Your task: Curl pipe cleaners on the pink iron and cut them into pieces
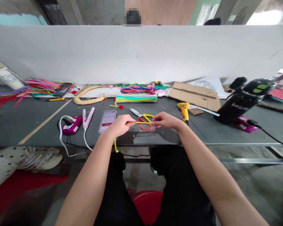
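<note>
White partition (141, 56): upright beyond both hands. Grey table (207, 133): extends beneath and to either side of them. Cardboard (194, 94): flat, beyond and right of the right hand. Black bottle (238, 106): upright, well to the right of the right hand. Left hand (123, 123) and right hand (164, 120): apart, fingertips of each pinching the yellow strip. Phone (108, 120): just left of the left hand. Glue gun (185, 110): near the right hand, to its right. Scissors (141, 115): on the table, between and slightly beyond the hands. Yellow strip (142, 122): stretched nearly straight between the hands.
</note>
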The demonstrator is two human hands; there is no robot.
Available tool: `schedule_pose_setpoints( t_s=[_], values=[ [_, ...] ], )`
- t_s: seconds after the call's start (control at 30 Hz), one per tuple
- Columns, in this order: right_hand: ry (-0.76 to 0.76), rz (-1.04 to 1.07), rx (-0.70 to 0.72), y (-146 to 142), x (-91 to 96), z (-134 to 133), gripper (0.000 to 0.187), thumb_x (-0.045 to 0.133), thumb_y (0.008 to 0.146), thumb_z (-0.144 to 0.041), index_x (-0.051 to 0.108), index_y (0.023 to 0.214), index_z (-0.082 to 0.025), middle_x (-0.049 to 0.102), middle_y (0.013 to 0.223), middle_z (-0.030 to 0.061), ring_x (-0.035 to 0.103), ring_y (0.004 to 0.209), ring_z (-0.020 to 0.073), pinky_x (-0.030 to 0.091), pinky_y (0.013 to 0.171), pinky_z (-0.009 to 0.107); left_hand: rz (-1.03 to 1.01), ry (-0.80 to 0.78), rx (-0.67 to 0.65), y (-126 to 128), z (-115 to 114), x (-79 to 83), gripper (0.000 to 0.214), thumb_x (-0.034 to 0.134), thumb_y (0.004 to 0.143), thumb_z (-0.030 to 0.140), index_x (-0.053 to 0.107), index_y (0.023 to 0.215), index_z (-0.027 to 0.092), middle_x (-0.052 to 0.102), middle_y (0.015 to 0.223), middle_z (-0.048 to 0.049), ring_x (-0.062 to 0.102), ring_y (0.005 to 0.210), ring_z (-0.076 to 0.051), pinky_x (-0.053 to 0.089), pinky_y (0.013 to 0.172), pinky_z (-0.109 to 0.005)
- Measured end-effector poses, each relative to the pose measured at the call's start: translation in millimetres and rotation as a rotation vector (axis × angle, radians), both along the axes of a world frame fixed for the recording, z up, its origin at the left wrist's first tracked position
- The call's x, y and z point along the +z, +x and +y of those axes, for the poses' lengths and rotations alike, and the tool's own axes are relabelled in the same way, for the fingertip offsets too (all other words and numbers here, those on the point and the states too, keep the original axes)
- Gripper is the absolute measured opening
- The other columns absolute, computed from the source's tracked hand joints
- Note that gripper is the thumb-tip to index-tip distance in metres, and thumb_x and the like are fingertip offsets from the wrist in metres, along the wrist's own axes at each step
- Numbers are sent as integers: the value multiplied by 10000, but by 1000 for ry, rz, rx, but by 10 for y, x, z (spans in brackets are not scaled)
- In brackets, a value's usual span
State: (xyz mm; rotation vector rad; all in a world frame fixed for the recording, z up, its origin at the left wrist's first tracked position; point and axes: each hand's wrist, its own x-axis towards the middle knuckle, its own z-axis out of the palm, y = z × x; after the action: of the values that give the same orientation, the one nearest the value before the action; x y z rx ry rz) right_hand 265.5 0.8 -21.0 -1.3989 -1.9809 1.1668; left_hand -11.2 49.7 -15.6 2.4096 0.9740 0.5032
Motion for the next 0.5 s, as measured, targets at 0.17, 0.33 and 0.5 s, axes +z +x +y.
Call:
schedule_pose_setpoints(
  t_s=[0.17, 0.33, 0.5],
  values=[
    [58, -59, -1, 21, 52, -30, 362, 641, 797, -492, 725, 837, -143, 643, 712, 31, 542, 658, 144, 410, 618, 260, 49, -81, -11, -108, 70, -16, 281, 549, 869, 341, 762, 1011, 226, 715, 977, -49, 629, 749, -165, 456, 657, -272],
    [24, -48, 9, 63, 55, -45, 373, 642, 793, -503, 726, 857, -145, 638, 714, 28, 541, 659, 144, 414, 617, 259, 63, -113, -44, -146, 101, -16, 303, 547, 849, 287, 760, 1061, 253, 718, 987, -39, 646, 827, -179, 467, 715, -272],
    [-41, 15, 20, 105, 24, -49, 379, 659, 785, -513, 715, 846, -143, 626, 714, 24, 544, 663, 142, 438, 636, 263, 77, -109, -63, -105, 79, -18, 356, 503, 862, 273, 749, 1118, 268, 708, 932, -38, 630, 774, -167, 455, 673, -265]
  ],
)
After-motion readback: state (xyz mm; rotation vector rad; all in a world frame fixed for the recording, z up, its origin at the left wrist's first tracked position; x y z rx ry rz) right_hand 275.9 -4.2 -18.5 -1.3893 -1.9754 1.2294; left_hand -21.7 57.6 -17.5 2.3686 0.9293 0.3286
